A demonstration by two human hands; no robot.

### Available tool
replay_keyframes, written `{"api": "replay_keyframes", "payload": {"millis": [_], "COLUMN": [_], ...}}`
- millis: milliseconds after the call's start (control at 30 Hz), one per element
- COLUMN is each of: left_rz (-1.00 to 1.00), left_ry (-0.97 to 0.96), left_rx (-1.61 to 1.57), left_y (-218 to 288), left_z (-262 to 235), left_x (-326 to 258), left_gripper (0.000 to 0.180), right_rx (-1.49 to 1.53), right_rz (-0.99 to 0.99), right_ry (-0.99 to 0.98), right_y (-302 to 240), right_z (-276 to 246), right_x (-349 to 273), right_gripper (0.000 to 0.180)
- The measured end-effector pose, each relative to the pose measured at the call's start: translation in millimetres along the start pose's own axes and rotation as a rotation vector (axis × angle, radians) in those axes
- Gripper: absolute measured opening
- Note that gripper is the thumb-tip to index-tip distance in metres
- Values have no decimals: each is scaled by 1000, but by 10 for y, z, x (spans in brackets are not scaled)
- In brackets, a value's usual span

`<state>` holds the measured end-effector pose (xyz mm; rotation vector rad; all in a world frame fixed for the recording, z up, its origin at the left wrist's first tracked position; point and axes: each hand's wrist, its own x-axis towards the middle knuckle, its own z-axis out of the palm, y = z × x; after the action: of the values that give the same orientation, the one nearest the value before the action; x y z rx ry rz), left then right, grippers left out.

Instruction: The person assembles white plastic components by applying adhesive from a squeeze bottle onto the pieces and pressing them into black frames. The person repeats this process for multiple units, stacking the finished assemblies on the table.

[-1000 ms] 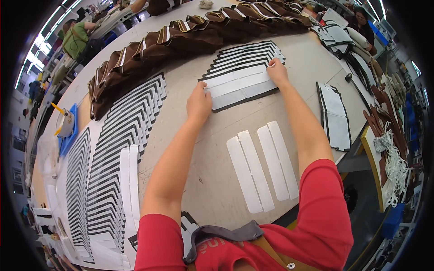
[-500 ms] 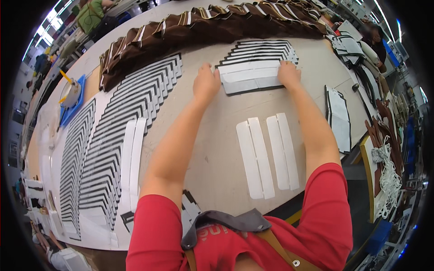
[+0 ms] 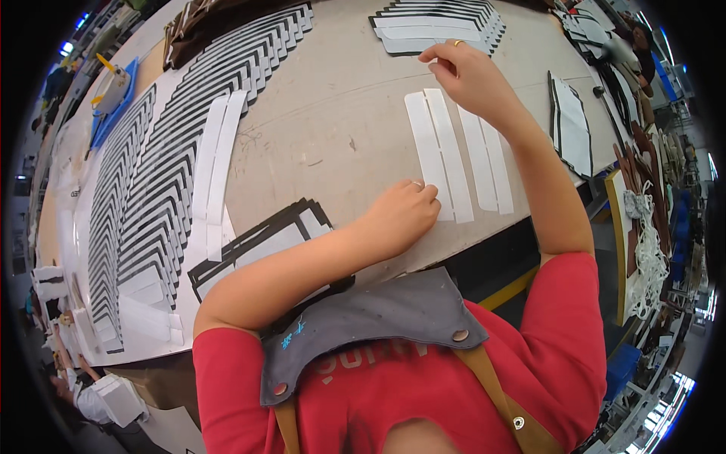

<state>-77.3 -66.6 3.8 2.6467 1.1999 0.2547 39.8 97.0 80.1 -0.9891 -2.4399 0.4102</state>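
the person leans over a pale worktable point(image 3: 333, 136), both bare hands on a pair of long white strips point(image 3: 439, 155) lying side by side in front of them. the strips run lengthwise away from the body, near end close to the table's front edge, far end up toward the middle of the table. the left hand point(image 3: 401, 216) sits at the near end, fingers curled under and its fingertips pressing or pinching the bottom corner of the pair; whether it actually grips the strip or only pins it down i cannot tell. the right hand point(image 3: 469, 76) is at the far end, fingers loosely bent, thumb and forefinger drawn together just above the top of the strips, touching or nearly touching them, nothing clearly lifted. so each hand has one end, the left nearer the body, the right farther out, with the long axis stretched between them.

just to the right lies a second pair of white strips point(image 3: 488, 163), parallel to the first and partly under the right forearm. beyond the right hand is a fanned stack of black-edged white pieces point(image 3: 439, 26). to the left, long fanned rows of black and white pieces point(image 3: 174, 151) sweep across the table, with two more white strips point(image 3: 215, 155) laid over them, and a low pile of black-bordered panels point(image 3: 265, 242) by the left elbow.
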Motion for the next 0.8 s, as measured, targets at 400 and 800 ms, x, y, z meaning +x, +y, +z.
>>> {"api": "replay_keyframes", "payload": {"millis": [400, 800], "left_rz": [34, -602], "left_ry": [-132, 890], "left_rx": [323, -1004], "left_y": [371, -8], "left_z": [150, -1046], "left_x": [356, -1695], "left_gripper": [12, 5], "right_rx": [351, 1150], "right_rz": [228, 546], "right_ry": [313, 143], "right_y": [-359, -867], "right_z": [-340, 869], "right_x": [-945, -1045], "right_gripper": [25, 54]}}
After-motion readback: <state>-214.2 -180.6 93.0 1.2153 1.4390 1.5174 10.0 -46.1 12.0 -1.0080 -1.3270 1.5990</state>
